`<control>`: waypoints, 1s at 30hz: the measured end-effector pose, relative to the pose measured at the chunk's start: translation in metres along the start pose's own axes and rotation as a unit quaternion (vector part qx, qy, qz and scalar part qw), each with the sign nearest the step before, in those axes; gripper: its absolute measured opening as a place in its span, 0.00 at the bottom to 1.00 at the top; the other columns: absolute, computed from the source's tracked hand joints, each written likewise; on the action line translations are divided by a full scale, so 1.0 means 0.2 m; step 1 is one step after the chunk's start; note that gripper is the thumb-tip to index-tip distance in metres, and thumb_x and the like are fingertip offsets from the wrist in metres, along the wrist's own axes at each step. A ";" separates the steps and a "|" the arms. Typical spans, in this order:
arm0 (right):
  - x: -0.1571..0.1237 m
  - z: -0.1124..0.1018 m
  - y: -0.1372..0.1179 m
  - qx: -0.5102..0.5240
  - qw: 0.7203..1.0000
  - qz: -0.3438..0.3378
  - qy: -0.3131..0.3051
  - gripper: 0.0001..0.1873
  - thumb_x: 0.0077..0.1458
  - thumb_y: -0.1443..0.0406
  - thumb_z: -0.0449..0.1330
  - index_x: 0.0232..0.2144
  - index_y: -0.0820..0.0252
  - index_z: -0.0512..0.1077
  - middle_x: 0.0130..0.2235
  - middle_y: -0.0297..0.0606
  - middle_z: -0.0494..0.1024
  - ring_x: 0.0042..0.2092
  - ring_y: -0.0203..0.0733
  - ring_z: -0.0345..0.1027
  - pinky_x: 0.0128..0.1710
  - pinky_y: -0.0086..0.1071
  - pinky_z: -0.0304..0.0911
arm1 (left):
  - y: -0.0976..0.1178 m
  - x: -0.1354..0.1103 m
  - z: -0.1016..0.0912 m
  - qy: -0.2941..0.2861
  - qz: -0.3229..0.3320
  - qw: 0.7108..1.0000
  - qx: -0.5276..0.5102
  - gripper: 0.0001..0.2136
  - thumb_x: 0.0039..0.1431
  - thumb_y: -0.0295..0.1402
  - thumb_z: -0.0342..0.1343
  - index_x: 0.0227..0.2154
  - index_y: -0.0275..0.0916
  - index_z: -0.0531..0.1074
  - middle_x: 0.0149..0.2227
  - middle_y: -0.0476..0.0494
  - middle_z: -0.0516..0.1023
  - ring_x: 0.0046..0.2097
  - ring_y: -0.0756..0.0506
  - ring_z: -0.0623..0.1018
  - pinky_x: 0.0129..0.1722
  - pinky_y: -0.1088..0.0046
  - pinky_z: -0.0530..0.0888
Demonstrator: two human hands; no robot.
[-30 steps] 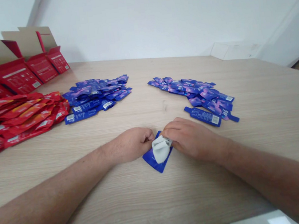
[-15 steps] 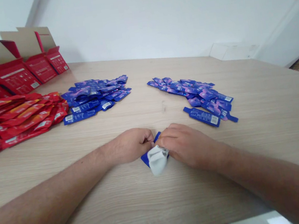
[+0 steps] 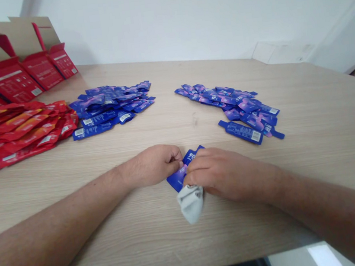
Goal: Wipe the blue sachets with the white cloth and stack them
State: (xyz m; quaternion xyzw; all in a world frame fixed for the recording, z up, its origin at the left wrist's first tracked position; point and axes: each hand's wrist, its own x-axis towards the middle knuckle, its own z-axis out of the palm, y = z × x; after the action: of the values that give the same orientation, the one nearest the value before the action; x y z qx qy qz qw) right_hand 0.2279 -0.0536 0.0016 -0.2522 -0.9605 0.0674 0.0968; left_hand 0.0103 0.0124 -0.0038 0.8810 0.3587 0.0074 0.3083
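Observation:
A blue and purple sachet (image 3: 177,178) lies at an angle on the table between my hands. My left hand (image 3: 156,165) is closed, its thumb and forefinger pinching the sachet's left edge. Bunched in the fingers of my right hand (image 3: 220,172) is a whitish cloth (image 3: 192,205), its loose end hanging toward me. That hand covers the sachet's right side and rests against it. To the right is a pile of blue sachets (image 3: 229,102), with one sachet (image 3: 242,132) lying apart in front, barcode up. Another pile of blue sachets (image 3: 111,102) sits to the left.
Red and orange pouches (image 3: 23,131) are heaped at the far left. Behind them stand several red cardboard boxes (image 3: 13,78) with raised flaps. A white wall (image 3: 163,21) borders the wooden table (image 3: 139,242) at the back. The table's front edge shows at the bottom.
My right hand and the cloth have moved toward me relative to the sachet, uncovering more of its printed face and its top. My left hand keeps its pinch. The view has tilted down slightly.

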 end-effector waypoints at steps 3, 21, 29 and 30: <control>-0.02 -0.01 0.07 -0.014 0.998 0.061 0.022 0.10 0.62 0.70 0.56 0.44 0.60 0.73 0.44 0.40 0.78 0.47 0.44 0.67 0.51 0.39 0.60 | 0.00 0.00 0.00 0.007 -0.003 1.000 0.007 0.08 0.60 0.35 0.49 0.33 0.41 0.72 0.27 0.54 0.74 0.29 0.51 0.71 0.29 0.76 0.62; 0.01 0.01 0.01 -0.028 0.996 0.067 0.052 0.10 0.64 0.69 0.54 0.44 0.61 0.74 0.43 0.42 0.77 0.47 0.45 0.67 0.51 0.41 0.60 | 0.00 0.00 0.00 0.005 -0.005 1.000 0.014 0.08 0.60 0.35 0.48 0.33 0.41 0.73 0.28 0.53 0.75 0.30 0.51 0.71 0.29 0.75 0.61; 0.00 0.00 0.05 -0.030 0.993 0.104 0.050 0.09 0.62 0.69 0.56 0.43 0.62 0.74 0.44 0.44 0.77 0.47 0.46 0.67 0.51 0.41 0.61 | 0.00 0.00 0.01 0.015 0.003 1.000 0.011 0.08 0.60 0.34 0.48 0.32 0.41 0.72 0.27 0.54 0.75 0.30 0.51 0.71 0.29 0.76 0.62; 0.00 0.00 0.05 -0.036 0.991 0.112 0.058 0.09 0.63 0.69 0.55 0.43 0.63 0.73 0.44 0.44 0.77 0.47 0.46 0.67 0.51 0.42 0.61 | 0.00 0.00 0.00 0.015 0.003 1.000 0.012 0.08 0.60 0.34 0.48 0.32 0.41 0.72 0.27 0.54 0.74 0.30 0.51 0.71 0.29 0.76 0.62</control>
State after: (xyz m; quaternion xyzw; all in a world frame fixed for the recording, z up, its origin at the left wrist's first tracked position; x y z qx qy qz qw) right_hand 0.2325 -0.0451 -0.0008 -0.3651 -0.9207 0.0286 0.1350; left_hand 0.0101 0.0122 -0.0050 0.8857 0.3606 0.0173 0.2918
